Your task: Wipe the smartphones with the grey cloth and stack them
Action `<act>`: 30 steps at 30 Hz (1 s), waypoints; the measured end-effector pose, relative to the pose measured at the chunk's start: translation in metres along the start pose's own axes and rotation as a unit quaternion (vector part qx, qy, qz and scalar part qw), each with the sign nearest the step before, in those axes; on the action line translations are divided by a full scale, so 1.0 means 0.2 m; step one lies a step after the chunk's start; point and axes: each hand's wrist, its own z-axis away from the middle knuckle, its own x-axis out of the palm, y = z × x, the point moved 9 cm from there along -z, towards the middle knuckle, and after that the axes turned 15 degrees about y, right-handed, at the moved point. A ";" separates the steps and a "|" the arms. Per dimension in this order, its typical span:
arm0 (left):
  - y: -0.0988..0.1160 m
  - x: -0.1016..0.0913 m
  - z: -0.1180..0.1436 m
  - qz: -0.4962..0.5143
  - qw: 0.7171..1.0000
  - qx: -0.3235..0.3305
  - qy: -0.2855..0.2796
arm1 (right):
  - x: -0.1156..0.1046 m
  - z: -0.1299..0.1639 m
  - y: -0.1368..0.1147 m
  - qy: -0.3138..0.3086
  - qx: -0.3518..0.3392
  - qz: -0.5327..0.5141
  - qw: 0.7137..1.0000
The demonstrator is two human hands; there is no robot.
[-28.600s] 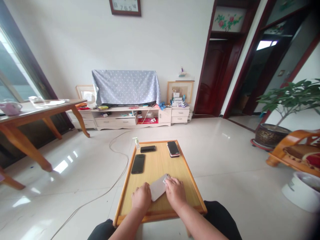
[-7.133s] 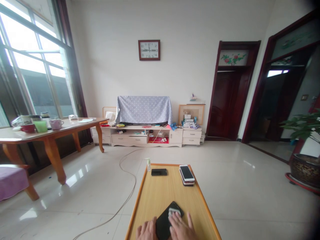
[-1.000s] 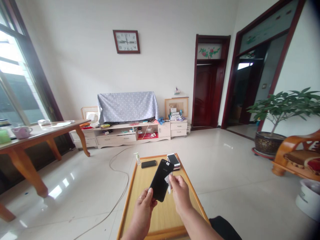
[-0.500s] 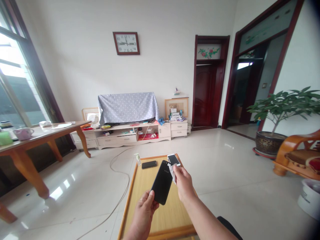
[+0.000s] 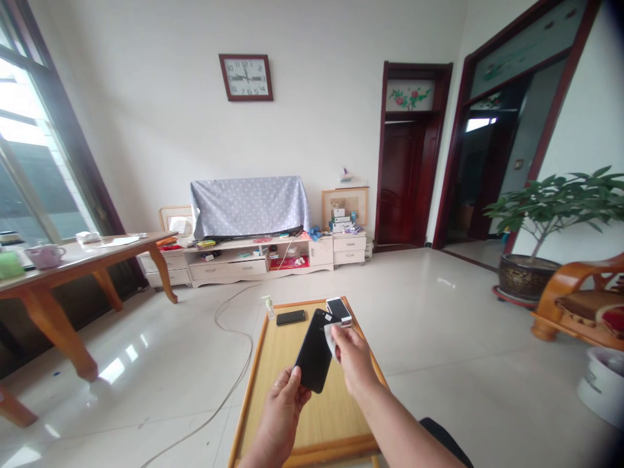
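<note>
A black smartphone [image 5: 312, 357] is tilted above the small wooden table [image 5: 273, 396], its back facing me. My left hand [image 5: 286, 400] grips its lower left corner, thumb on top. Between the closed fingers of my right hand [image 5: 353, 354] is a small grey cloth [image 5: 332, 339], lying against the upper right part of the phone's back and covering most of the logo. Past the held phone, a white smartphone [image 5: 338, 308] lies at the table's far right corner. A second black phone [image 5: 291, 317] rests farther left, beside a small clear pump bottle [image 5: 270, 307].
A cable [image 5: 238, 374] runs over the tiled floor left of the table. At left stands a larger table [image 5: 92, 260] with a pink mug [image 5: 45, 256]. A cloth-draped TV cabinet [image 5: 229, 268] lines the far wall. Right are a potted plant [image 5: 529, 270], a wooden chair [image 5: 556, 305] and a white bucket [image 5: 602, 383].
My right hand has moved slightly left and down with the cloth, from the phone's upper right edge onto its back. The left hand keeps its hold.
</note>
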 end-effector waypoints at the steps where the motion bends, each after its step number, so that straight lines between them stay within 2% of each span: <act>1: 0.00 0.00 -0.01 0.014 1.000 0.000 0.006 | 0.02 0.05 0.05 -0.017 0.007 0.010 1.000; 4: 0.00 0.00 -0.03 0.043 0.999 0.005 0.019 | 0.05 0.21 0.23 -0.073 0.022 0.046 0.996; 7: 0.00 -0.01 -0.03 0.025 0.999 0.018 0.017 | 0.04 0.29 0.31 -0.102 0.018 0.044 0.994; 11: -0.02 -0.05 -0.01 -0.101 0.994 0.029 0.024 | 0.03 0.26 0.25 -0.118 0.006 0.062 0.991; 14: 0.00 -0.03 0.01 -0.170 0.985 0.035 0.005 | 0.01 0.22 0.16 -0.120 -0.083 0.141 0.979; 16: 0.03 -0.02 0.03 -0.164 0.986 0.039 0.004 | 0.01 0.24 0.10 -0.125 -0.189 0.223 0.948; 19: 0.07 0.00 0.05 -0.123 0.992 0.027 0.020 | 0.03 0.31 0.06 -0.145 -0.337 0.336 0.867; 21: 0.06 0.01 0.05 -0.088 0.995 0.009 0.035 | 0.05 0.38 0.07 -0.166 -0.393 0.371 0.825; 22: 0.05 0.00 0.05 -0.070 0.997 0.000 0.042 | 0.06 0.41 0.07 -0.173 -0.405 0.375 0.815; 24: 0.02 -0.01 0.05 -0.033 0.998 -0.013 0.054 | 0.07 0.45 0.08 -0.185 -0.400 0.360 0.822; 28: -0.03 -0.03 0.03 0.035 0.997 -0.044 0.049 | 0.06 0.51 0.05 -0.206 -0.358 0.271 0.869; 30: -0.04 -0.03 0.02 0.064 0.994 -0.074 0.047 | 0.06 0.54 0.03 -0.213 -0.351 0.230 0.882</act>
